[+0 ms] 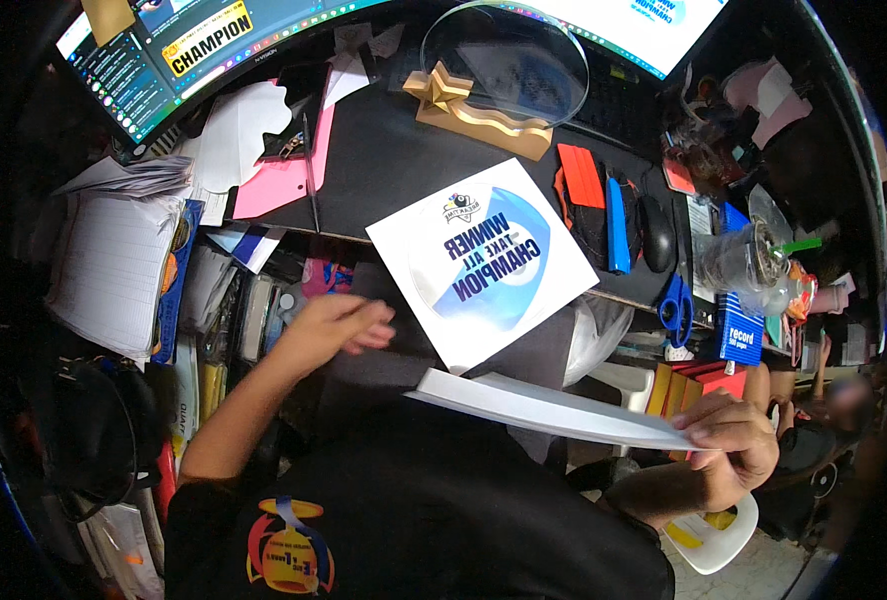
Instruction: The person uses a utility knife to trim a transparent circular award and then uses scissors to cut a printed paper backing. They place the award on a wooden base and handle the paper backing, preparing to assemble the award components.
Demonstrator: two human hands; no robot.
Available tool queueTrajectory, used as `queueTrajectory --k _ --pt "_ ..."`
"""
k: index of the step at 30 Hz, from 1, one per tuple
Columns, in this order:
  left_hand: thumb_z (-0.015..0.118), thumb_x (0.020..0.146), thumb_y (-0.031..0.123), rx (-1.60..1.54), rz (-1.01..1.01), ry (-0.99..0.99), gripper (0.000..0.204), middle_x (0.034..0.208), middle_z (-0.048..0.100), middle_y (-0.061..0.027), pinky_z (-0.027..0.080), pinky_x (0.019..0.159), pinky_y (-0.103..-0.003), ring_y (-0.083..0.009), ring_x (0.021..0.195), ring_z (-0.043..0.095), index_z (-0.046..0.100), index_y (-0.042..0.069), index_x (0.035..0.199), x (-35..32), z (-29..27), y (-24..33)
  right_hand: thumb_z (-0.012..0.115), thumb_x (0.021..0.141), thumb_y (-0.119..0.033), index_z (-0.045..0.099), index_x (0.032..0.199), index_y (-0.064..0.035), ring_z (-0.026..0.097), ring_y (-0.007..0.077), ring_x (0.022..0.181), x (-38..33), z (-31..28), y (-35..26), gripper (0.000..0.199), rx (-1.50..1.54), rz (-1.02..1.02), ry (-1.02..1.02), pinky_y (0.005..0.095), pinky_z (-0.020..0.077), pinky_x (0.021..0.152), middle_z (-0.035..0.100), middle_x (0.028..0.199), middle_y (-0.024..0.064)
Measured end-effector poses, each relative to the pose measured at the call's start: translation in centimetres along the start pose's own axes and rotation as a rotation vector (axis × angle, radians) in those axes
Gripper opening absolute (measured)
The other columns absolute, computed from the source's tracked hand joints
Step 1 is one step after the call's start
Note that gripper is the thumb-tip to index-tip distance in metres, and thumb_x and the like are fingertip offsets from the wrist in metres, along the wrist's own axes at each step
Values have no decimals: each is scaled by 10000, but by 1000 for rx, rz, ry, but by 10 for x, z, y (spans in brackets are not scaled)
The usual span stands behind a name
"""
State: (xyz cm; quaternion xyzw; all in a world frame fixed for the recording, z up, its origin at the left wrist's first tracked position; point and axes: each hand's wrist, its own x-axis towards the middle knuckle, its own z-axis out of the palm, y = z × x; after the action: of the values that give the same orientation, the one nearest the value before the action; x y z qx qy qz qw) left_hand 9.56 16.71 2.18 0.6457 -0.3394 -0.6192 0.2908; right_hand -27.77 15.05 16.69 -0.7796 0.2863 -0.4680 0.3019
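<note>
A square white sheet (439,335) with a mirrored blue and black round print lies on the desk, its near corner over the front edge. Just left of that corner, my left hand (349,325) hovers with loosely bent fingers and nothing in them. My right hand (734,435) pinches the right end of a long white sheet of paper (564,412), seen nearly edge-on. That paper hangs in front of my body, below the printed sheet. Behind the print stands a clear round trophy (504,65) on a gold base with a star (442,88).
Right of the print lie a red squeegee-like card (582,175), a blue cutter (618,225), a black mouse (656,232) and blue-handled scissors (676,308). A plastic cup (754,255) stands farther right. Papers and an open notebook (109,270) fill the left. Monitors line the back.
</note>
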Motion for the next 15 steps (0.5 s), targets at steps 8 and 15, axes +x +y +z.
queueTrajectory --k 8,15 --pt "510 967 355 177 111 -133 373 716 680 -91 462 485 -214 -148 626 684 608 10 867 38 -18 15 642 889 -199 511 814 -12 480 135 589 3 -58 45 240 -15 -103 332 263 411 471 478 739 63" --pt "541 946 374 688 138 158 454 573 615 -90 471 433 -234 -135 433 585 602 -10 712 47 -43 76 605 904 -78 606 824 -44 528 60 669 40 44 158 88 512 521 516 196 432 622 585 754 -23"
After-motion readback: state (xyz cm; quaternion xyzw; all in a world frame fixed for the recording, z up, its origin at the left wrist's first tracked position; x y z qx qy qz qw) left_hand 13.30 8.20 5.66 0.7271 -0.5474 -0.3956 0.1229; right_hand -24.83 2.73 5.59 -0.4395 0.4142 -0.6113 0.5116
